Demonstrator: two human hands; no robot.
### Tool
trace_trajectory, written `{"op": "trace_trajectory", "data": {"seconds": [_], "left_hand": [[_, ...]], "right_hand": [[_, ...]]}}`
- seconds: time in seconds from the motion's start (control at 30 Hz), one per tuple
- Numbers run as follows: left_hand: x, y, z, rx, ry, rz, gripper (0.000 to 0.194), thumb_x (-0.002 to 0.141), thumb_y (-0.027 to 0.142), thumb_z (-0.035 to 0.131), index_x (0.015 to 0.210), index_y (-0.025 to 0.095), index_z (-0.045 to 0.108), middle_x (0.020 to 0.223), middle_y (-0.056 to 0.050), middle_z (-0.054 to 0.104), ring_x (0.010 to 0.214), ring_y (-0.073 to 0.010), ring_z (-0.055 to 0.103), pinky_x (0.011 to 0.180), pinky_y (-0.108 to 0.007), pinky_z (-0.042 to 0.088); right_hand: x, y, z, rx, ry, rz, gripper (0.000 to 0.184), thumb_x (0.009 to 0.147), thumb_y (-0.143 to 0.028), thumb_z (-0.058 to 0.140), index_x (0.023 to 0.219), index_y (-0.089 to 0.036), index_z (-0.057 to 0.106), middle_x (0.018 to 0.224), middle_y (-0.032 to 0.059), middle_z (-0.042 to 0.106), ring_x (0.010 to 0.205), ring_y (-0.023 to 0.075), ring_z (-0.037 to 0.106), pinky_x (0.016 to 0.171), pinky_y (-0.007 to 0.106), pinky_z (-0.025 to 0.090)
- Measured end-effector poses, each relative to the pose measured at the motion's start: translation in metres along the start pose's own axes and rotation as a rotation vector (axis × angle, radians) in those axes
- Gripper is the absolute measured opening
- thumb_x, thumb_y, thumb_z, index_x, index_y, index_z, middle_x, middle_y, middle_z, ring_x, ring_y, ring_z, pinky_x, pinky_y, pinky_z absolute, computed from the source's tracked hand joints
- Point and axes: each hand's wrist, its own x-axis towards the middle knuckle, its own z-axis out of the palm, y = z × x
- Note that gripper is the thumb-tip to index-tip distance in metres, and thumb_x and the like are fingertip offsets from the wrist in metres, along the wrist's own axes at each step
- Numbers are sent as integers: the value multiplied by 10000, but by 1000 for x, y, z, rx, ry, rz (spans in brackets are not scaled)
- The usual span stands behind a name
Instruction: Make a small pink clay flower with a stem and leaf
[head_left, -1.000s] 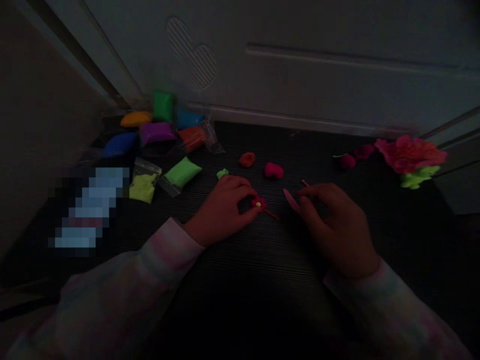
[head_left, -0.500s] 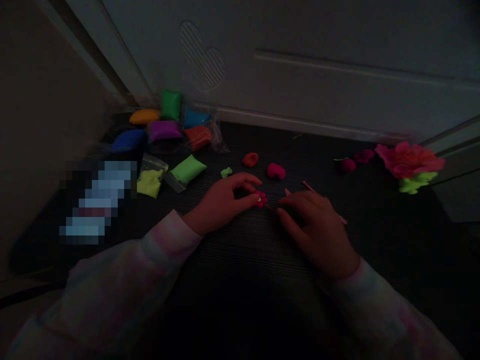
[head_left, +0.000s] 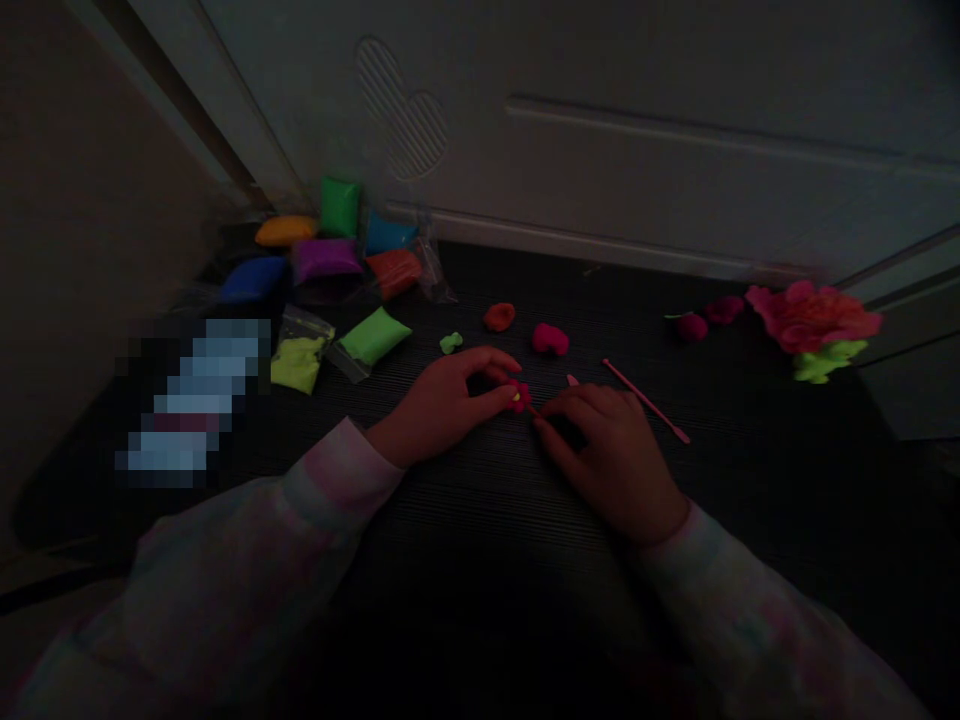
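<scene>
Between the thumb and fingers of my left hand (head_left: 446,408) is a small pinkish-red clay flower (head_left: 522,395) with a pale yellow centre. My right hand (head_left: 619,460) is closed in a pinch on a thin stick (head_left: 533,411), whose tip meets the flower's lower right edge. Whether the tip goes into the clay, I cannot tell. A pink modelling tool (head_left: 646,401) lies just right of my right hand. Another pink piece (head_left: 572,380) pokes out behind those fingers, mostly hidden. Beyond my hands lie lumps of crimson clay (head_left: 550,339), orange clay (head_left: 499,317) and light green clay (head_left: 451,343).
Packets of coloured clay (head_left: 327,259) cluster at the back left, beside a blurred-out phone-like screen (head_left: 199,400). At the back right are a large pink flower (head_left: 814,315), a lime green figure (head_left: 829,360) and dark pink lumps (head_left: 691,326). A pale panel (head_left: 600,180) borders the dark tabletop.
My right hand has shifted left, nearer the flower, bringing more of the pink modelling tool into sight. My left hand stays on the flower almost unmoved.
</scene>
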Motion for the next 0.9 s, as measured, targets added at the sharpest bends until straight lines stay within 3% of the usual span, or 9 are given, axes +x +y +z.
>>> {"op": "trace_trajectory", "data": {"seconds": [0.33, 0.43, 0.67, 0.9], "left_hand": [[0, 0, -1, -79, 7, 8, 157, 729, 211, 541, 861, 138, 584, 766, 7, 653, 767, -104, 588, 733, -232, 434], [0, 0, -1, -202, -1, -15, 170, 720, 215, 561, 869, 135, 577, 763, 3, 649, 749, -100, 589, 719, -231, 440], [-3, 3, 6, -619, -80, -141, 168, 689, 178, 598, 852, 145, 570, 729, 20, 624, 622, -65, 559, 578, -190, 440], [-7, 3, 14, -913, -132, -214, 169, 685, 163, 615, 851, 147, 593, 793, 3, 635, 684, -69, 581, 633, -196, 461]], "right_hand": [[-2, 1, -7, -220, -11, 32, 179, 792, -302, 438, 805, -198, 582, 840, 34, 596, 808, 210, 538, 726, 365, 331], [-2, 3, -9, -251, 9, 48, 185, 785, -324, 456, 830, -193, 578, 824, 45, 599, 805, 229, 546, 706, 378, 341], [-7, -2, -4, 63, 272, -83, 376, 746, -373, 540, 1048, -160, 469, 903, 69, 605, 827, 191, 560, 721, 341, 436], [-7, -6, -7, 144, 318, -122, 249, 756, -286, 547, 982, -189, 507, 860, 31, 631, 794, 161, 589, 755, 327, 469]]}}
